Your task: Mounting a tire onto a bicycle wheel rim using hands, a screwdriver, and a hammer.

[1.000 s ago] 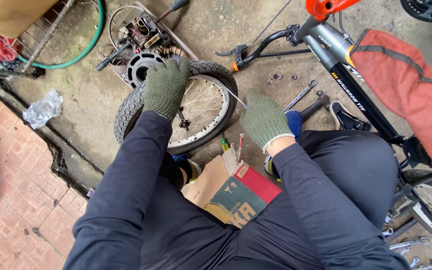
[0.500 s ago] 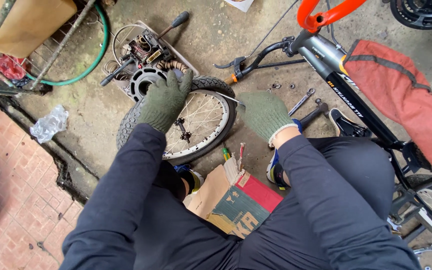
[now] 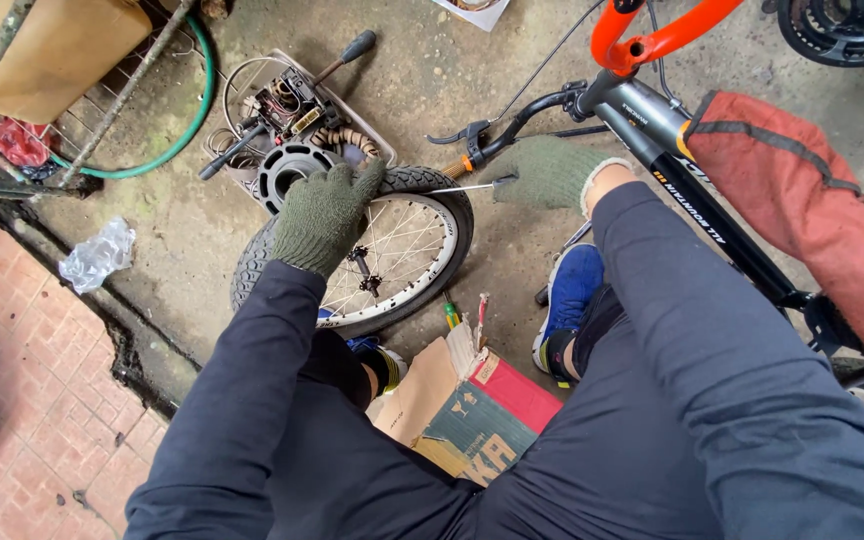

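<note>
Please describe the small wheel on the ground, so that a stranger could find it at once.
Beside the orange and black bike frame, on the concrete, lies a small spoked wheel with a black tyre. The gloved left hand rests on it, and it is the only wheel lying flat.
</note>
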